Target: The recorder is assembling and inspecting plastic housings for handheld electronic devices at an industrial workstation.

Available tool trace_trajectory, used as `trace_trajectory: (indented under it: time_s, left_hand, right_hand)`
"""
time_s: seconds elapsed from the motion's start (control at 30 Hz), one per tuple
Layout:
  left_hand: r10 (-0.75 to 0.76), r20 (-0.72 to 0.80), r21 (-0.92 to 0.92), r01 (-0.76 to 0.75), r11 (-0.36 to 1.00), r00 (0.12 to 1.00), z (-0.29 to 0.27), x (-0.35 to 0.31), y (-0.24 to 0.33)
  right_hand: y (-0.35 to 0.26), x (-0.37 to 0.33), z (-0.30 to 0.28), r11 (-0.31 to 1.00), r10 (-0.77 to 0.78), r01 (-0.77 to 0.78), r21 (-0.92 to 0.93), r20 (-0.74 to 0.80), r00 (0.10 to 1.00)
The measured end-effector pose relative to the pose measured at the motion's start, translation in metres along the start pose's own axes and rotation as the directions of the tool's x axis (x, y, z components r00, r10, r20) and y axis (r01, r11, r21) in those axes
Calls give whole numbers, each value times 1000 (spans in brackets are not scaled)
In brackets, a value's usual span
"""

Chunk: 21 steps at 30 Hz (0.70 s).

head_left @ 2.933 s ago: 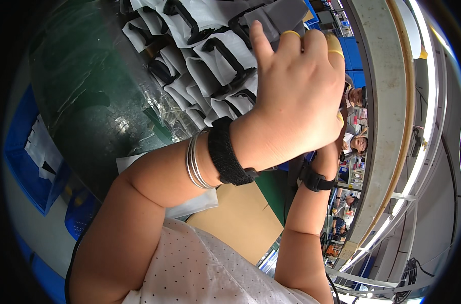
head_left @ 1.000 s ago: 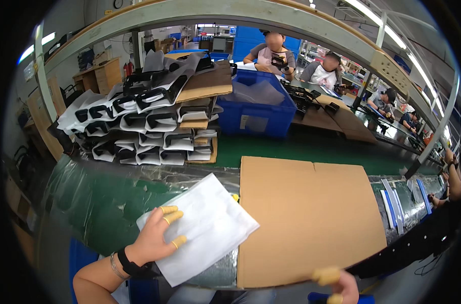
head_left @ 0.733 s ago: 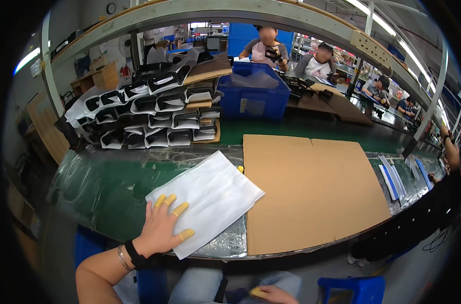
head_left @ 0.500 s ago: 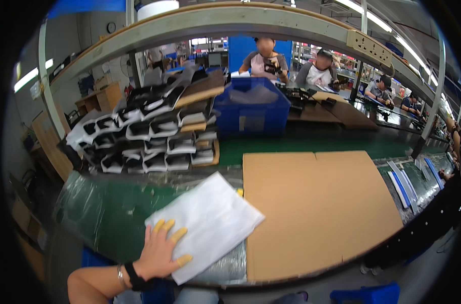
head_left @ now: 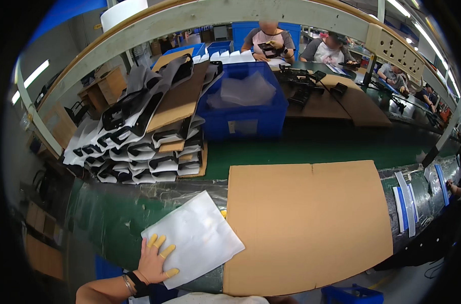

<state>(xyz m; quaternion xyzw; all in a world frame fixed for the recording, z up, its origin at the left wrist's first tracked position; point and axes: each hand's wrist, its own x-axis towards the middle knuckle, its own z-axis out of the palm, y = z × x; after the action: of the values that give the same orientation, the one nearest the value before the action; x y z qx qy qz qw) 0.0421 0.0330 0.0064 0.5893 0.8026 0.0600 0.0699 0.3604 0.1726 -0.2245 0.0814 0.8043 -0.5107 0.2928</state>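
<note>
Your flat, white, rectangular sheet (head_left: 202, 243) lies on the table's near side, left of centre, set askew; its slightly longer edges run from lower left to upper right, one corner points away from you, and its right corner overlaps the left edge of the plain brown cardboard panel (head_left: 306, 228). Whether it is one sheet or several cannot be told. Your left hand (head_left: 152, 264) rests palm down on its left corner, fingers spread, the yellow finger covers (head_left: 167, 251) visible. Your right hand is out of view, so its state cannot be told; 0.7 s ago it showed over your lap. Compared with 0.5 s ago, the left hand's position on the sheet is unchanged, and the sheet keeps its overlap with the panel. The green work table (head_left: 114, 218) carries clear plastic film along its near side. Behind, at left, stand stacked black parts in white sleeves (head_left: 134, 147) with cardboard layers between; beside them is a blue plastic bin (head_left: 243, 121) holding translucent bags (head_left: 245, 91). A pale metal beam (head_left: 200, 23) crosses overhead, bearing a cream socket strip (head_left: 395, 50). Beyond the table, co-workers (head_left: 271, 40) sit handling black parts.
</note>
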Motion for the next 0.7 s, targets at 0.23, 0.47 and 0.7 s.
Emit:
trace_trajectory:
  time_s: [0.23,0.47,0.7]
  left_hand:
    - [135,137,78,-146,986,981,-30,28,-13]
    - [194,293,69,-223,972,936,-77,48,-2]
    - [452,-208,-195,-490,850,867,-104,68,35]
  right_hand:
    - [35,-54,47,991,-97,97,90,-9,995]
    - [51,-113,-16,989,-110,134,69,-276,955]
    - [-186,-303,-182,945,-328,287,-160,-454,828]
